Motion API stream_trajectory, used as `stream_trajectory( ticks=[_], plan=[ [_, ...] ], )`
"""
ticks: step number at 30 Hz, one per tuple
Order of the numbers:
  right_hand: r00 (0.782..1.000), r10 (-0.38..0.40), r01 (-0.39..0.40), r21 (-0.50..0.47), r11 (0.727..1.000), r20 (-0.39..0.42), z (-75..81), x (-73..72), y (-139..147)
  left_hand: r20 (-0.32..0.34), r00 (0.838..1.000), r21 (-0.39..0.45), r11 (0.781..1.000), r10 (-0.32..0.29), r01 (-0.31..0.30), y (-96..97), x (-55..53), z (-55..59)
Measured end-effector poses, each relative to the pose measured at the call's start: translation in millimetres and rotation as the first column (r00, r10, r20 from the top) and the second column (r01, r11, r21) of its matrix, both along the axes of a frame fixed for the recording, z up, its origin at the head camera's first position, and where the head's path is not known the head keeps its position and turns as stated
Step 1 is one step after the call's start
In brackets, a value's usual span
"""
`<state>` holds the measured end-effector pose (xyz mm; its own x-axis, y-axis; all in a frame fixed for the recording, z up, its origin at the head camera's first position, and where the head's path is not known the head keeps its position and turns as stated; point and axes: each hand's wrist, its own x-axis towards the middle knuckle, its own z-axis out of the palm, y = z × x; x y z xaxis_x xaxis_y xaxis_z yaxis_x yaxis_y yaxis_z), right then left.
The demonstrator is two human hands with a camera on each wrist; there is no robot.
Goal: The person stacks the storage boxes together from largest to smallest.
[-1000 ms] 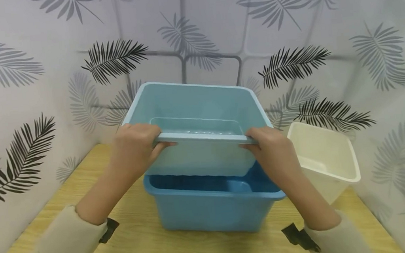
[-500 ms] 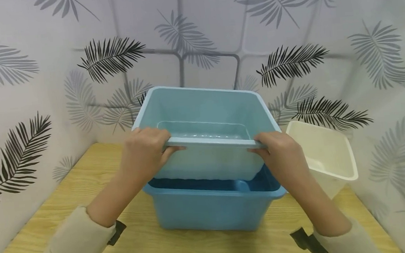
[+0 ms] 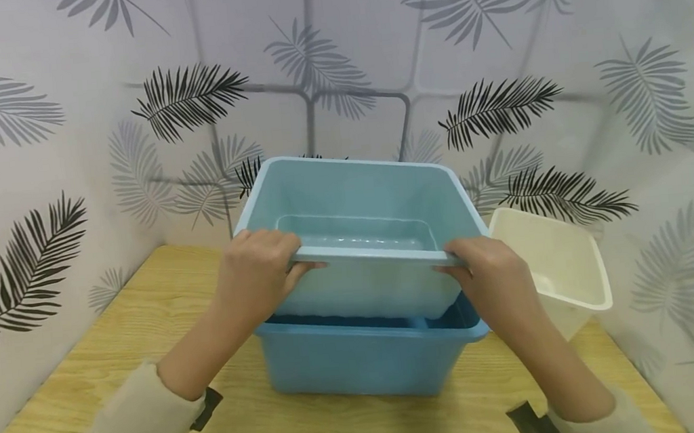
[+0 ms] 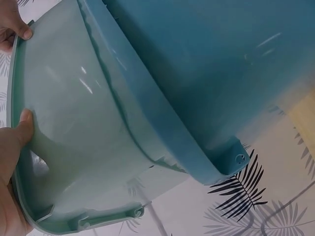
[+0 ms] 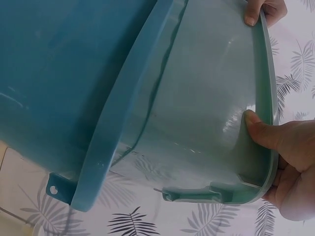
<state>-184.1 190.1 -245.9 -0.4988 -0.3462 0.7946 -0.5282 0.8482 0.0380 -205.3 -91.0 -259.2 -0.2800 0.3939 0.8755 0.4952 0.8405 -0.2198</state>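
A light blue plastic tub hangs tilted toward me over a darker blue tub standing on the table. My left hand grips the light tub's near rim at the left, thumb below and fingers over the top. At the right end of that same rim my right hand holds on in the same way. The light tub's base dips just inside the darker tub's opening, as the left wrist view also shows along the darker rim. Whether the two tubs touch inside is hidden.
A cream-coloured bin stands to the right, close behind my right forearm. The wood-grain table meets walls covered with leaf-patterned paper at the back and sides.
Both hands have lowered the light blue tub and shifted it slightly right, so its base sits deeper in the darker tub's opening. The darker tub and cream bin stay in place.
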Motion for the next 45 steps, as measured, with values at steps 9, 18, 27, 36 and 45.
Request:
stream_trajectory(
  ticks=[9,18,27,36,45],
  plan=[
    [1.0,-0.001,0.001,-0.002,1.0,0.001,-7.2,3.8,2,-0.018,1.0,0.006,1.0,-0.006,0.006,2.3,1.6,-7.3],
    [1.0,-0.004,0.004,-0.004,1.0,0.005,-18.5,4.2,3,-0.015,1.0,0.003,1.0,-0.015,0.015,3.8,0.1,-18.1],
    [1.0,0.014,-0.014,-0.003,1.0,-0.017,-30.4,3.5,5,-0.018,1.0,-0.005,1.0,-0.019,0.019,5.1,0.5,-28.6],
    [0.998,0.032,-0.032,-0.008,0.999,-0.051,-40.0,2.8,6,-0.029,0.999,-0.017,1.0,-0.014,0.014,6.2,-2.0,-40.3],
    [0.997,0.033,-0.032,0.007,0.999,-0.076,-46.9,2.1,8,-0.033,0.999,-0.013,1.0,-0.019,0.018,7.4,-2.2,-48.2]
  ],
)
